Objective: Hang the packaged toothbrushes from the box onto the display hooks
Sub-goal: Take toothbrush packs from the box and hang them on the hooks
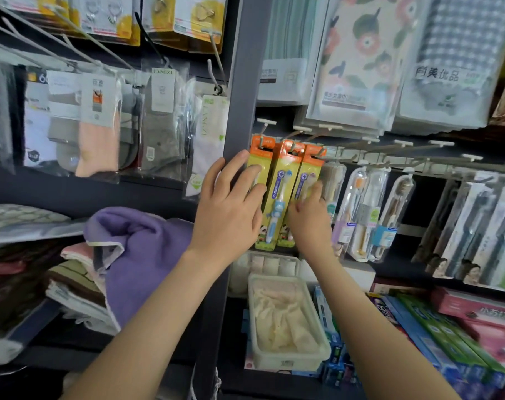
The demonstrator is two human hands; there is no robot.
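Orange-topped toothbrush packs (277, 194) hang tall on the hooks (263, 139). My left hand (231, 215) lies flat on the left one; my right hand (311, 226) maybe pinches the right one.

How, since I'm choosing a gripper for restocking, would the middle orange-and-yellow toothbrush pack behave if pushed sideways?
Hanging from one hook, the middle pack would probably swing rather than resist. It hangs flat, so likely stiff, and holding one small brush, probably light. Its clear blister may be slippery.
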